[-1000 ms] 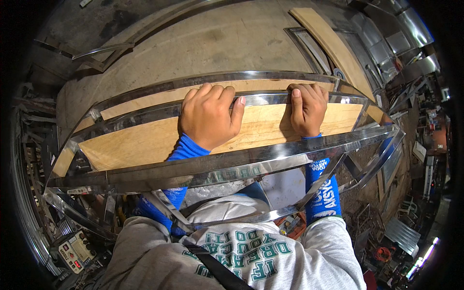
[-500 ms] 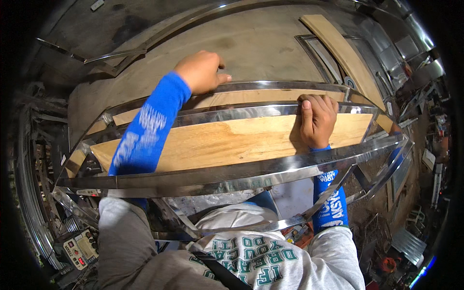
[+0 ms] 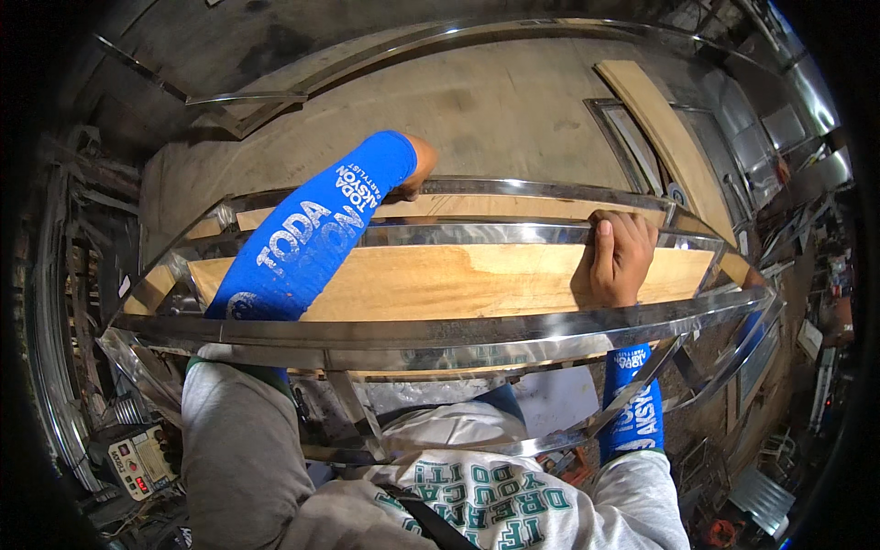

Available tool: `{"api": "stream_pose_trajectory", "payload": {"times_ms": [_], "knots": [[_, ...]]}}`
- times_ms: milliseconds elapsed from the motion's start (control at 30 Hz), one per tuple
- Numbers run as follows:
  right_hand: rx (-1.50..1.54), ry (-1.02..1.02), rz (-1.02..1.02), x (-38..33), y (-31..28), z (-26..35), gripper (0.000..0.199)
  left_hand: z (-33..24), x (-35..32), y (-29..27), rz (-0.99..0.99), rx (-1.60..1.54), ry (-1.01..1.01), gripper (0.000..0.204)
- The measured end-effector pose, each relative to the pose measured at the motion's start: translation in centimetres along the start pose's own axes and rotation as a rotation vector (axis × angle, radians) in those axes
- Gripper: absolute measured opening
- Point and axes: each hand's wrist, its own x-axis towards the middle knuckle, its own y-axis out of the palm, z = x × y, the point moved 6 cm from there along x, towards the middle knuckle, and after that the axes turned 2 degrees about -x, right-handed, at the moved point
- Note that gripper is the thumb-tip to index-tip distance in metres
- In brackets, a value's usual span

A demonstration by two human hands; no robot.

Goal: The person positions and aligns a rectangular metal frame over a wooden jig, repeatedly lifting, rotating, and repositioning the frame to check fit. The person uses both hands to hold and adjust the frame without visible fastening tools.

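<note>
A shiny metal frame [image 3: 440, 332] is spanning the space before the person's grey sweatshirt [image 3: 458, 518], its long rails running from side to side. The right hand [image 3: 621, 255] is clasping the middle rail [image 3: 495, 232], fingers curling over the top and thumb pressing on the near side. The left arm, in a blue sleeve [image 3: 316, 234], is stretching across the frame, and the left hand [image 3: 422, 165] is hanging by the far rail [image 3: 550, 190] — its fingers are mostly hiding, so I cannot tell whether they are gripping or merely touching. A pale wooden panel [image 3: 495, 280] is showing between the near and middle rails. Beyond, a long plank [image 3: 669, 137] is lying at the right — and a boxy cream device [image 3: 142, 465] is sitting at the lower left.
</note>
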Motion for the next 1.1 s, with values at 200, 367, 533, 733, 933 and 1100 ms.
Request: {"api": "stream_pose_trajectory", "payload": {"times_ms": [200, 367, 533, 733, 933, 1100], "knots": [[0.012, 0.036, -0.012, -0.2, 0.2, -0.3, 0.025, -1.2, -0.5, -1.1, -0.082, 0.045, 0.035, 0.032], [0.084, 0.303, 0.601, 3.5, 2.4, -3.5, 0.034, 0.2, 0.6, -0.2, -0.154, 0.023, 0.061, 0.027], [0.101, 0.135, 1.073, 8.4, 7.7, -7.7, 0.047, -0.6, -1.5, -1.3, -0.184, 0.0, 0.024, 0.026], [-0.28, -0.085, 1.373, 8.5, 13.4, -10.7, 0.054, -0.9, -1.9, -1.6, -0.188, -0.004, 0.033, 0.029], [-0.382, -0.291, 1.255, 7.6, 15.2, -9.8, 0.039, -1.1, -1.8, -1.4, -0.135, 0.003, 0.016, 0.028], [-0.36, -0.357, 1.257, 8.0, 15.1, -9.6, 0.034, -1.2, -2.1, -1.8, -0.134, -0.005, -0.019, 0.027]]}}
